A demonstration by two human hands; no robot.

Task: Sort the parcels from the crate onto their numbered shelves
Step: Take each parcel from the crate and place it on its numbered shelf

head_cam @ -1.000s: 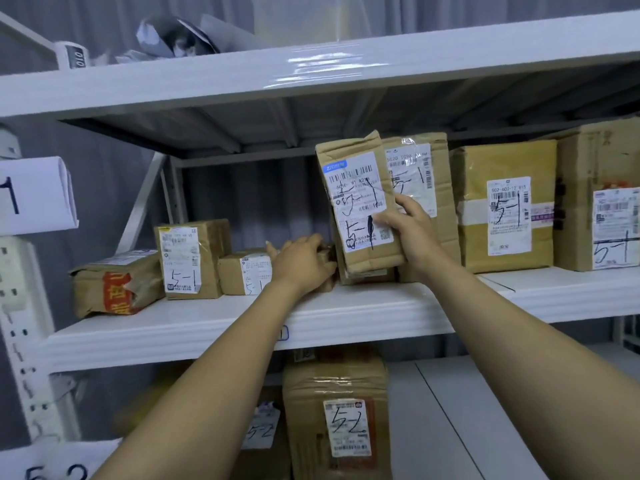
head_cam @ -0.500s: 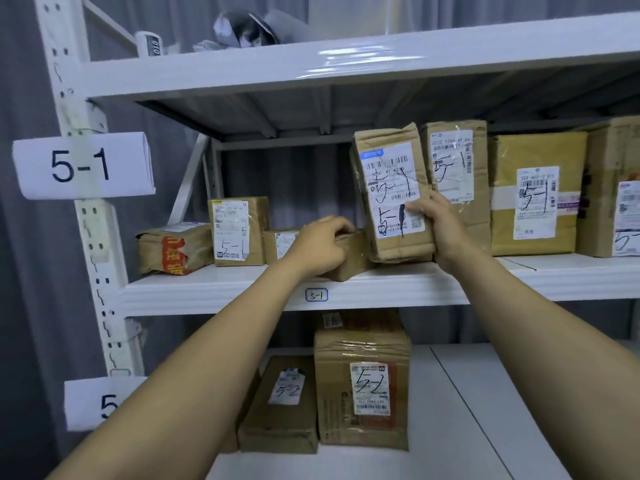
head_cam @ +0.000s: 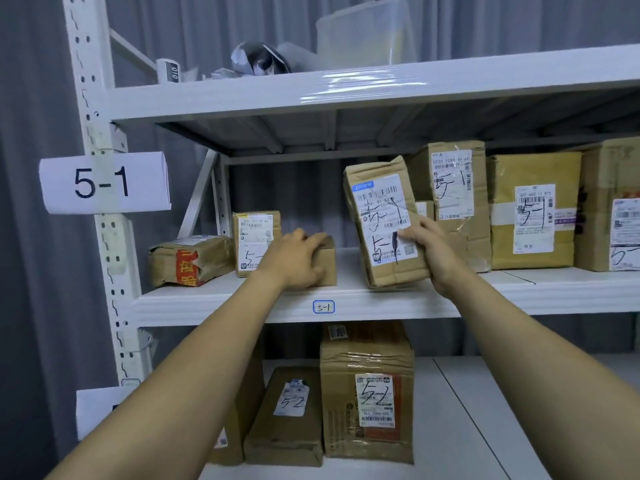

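Observation:
My right hand (head_cam: 427, 252) grips a flat brown parcel (head_cam: 379, 216) marked 5-1, standing tilted on the white 5-1 shelf (head_cam: 346, 304). My left hand (head_cam: 294, 259) is curled over a small brown box (head_cam: 327, 259) lying on the same shelf, just left of the tilted parcel. A gap of bare shelf separates the small box from the tilted parcel. Behind my left hand stands another small parcel (head_cam: 254, 233) marked 5-1.
More 5-1 parcels (head_cam: 533, 209) stand to the right, and a taped one (head_cam: 188, 259) lies at the far left. A paper sign 5-1 (head_cam: 104, 183) hangs on the rack post. Below, the lower shelf holds parcels marked 5-2 (head_cam: 369, 393). A clear bin (head_cam: 365, 32) sits on top.
My left hand has slid the small box leftward, opening a gap. My right hand keeps the flat parcel, which now leans more. The view has shifted right and down.

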